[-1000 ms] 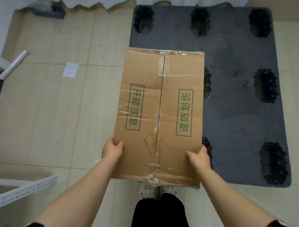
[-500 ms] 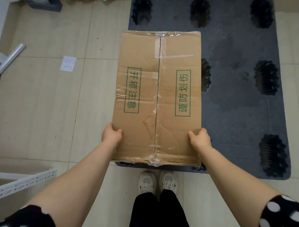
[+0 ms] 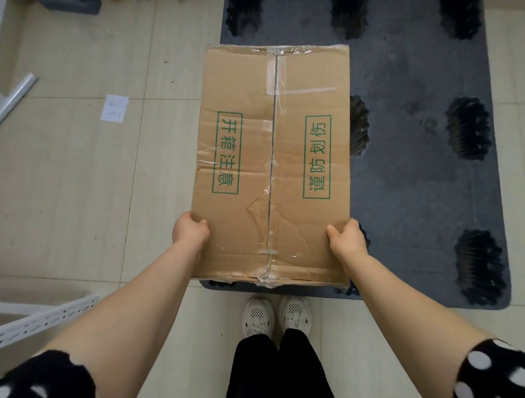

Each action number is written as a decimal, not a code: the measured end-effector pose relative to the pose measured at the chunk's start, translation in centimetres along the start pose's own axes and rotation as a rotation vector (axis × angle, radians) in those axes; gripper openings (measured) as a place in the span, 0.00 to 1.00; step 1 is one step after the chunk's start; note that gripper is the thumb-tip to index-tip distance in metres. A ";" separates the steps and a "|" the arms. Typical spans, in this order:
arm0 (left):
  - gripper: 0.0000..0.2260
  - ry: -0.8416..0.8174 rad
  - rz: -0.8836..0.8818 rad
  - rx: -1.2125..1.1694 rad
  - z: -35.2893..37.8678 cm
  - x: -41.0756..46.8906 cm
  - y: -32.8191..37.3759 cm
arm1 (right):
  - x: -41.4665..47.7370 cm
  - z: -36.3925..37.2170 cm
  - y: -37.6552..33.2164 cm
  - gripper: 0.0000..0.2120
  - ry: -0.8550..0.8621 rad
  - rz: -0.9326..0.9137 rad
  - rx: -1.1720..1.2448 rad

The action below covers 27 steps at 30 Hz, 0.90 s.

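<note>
Over the near left corner of the dark grey pallet, a cardboard box sits long-side away from the person, its top flaps sealed by clear tape along the middle seam and printed with green framed characters on either side. The box's left part reaches past the pallet's left edge and out over the tiled floor, while its near end lies just short of the pallet's near edge. Whether the box rests on the pallet or is held just above it cannot be told. The left hand grips the box's left edge close to its near corner, thumb laid on the top face and fingers wrapped down the side out of sight. The right hand grips the right edge in the same way, thumb on top, fingers hidden behind the side. Both forearms stretch forward from black sleeves with white dots. A pair of white shoes stands on the floor just beside the pallet's near edge. Further left on the floor lie a small white paper slip and a roll of clear film, well apart from the box, and a white perforated metal rail shows at the near left.
</note>
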<state>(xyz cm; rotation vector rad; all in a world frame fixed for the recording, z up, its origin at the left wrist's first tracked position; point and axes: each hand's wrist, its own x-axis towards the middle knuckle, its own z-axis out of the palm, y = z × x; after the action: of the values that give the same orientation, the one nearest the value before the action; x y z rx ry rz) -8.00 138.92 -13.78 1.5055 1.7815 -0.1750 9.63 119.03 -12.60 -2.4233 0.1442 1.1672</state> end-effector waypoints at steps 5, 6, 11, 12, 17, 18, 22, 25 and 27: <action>0.14 0.013 -0.007 0.009 0.2 0.1 0.3 | 0.1 0.0 -0.1 0.23 0.003 0.000 -0.020; 0.14 0.012 -0.008 0.007 0.2 0.1 0.3 | 0.1 0.0 -0.2 0.23 0.005 0.002 -0.022; 0.16 -0.020 -0.006 0.016 0.1 0.4 0.6 | 0.2 0.0 -0.3 0.23 0.017 0.013 -0.014; 0.17 -0.026 -0.007 0.024 0.1 0.5 0.6 | 0.3 0.0 -0.3 0.23 0.018 0.017 -0.012; 0.17 -0.056 -0.015 0.043 0.2 0.5 0.6 | 0.6 0.2 -0.2 0.24 0.012 0.031 -0.004; 0.17 -0.062 -0.019 0.038 0.1 0.6 0.6 | 0.7 0.2 -0.2 0.24 0.008 0.034 -0.005; 0.17 -0.074 -0.064 0.064 -0.2 0.3 0.8 | 0.8 0.2 0.0 0.26 0.009 0.032 -0.014; 0.24 -0.003 -0.028 0.250 -0.6 -1.2 2.1 | -0.1 -0.5 -0.1 0.31 0.040 0.028 0.009; 0.28 0.003 0.048 0.329 -0.9 -2.8 3.5 | -1.3 -1.5 -0.6 0.32 0.045 0.018 0.027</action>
<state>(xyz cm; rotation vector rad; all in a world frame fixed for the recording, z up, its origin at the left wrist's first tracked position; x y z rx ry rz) -5.33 138.25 -10.14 1.7758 1.7797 -0.4609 10.06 118.78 -10.53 -2.4297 0.1951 1.1123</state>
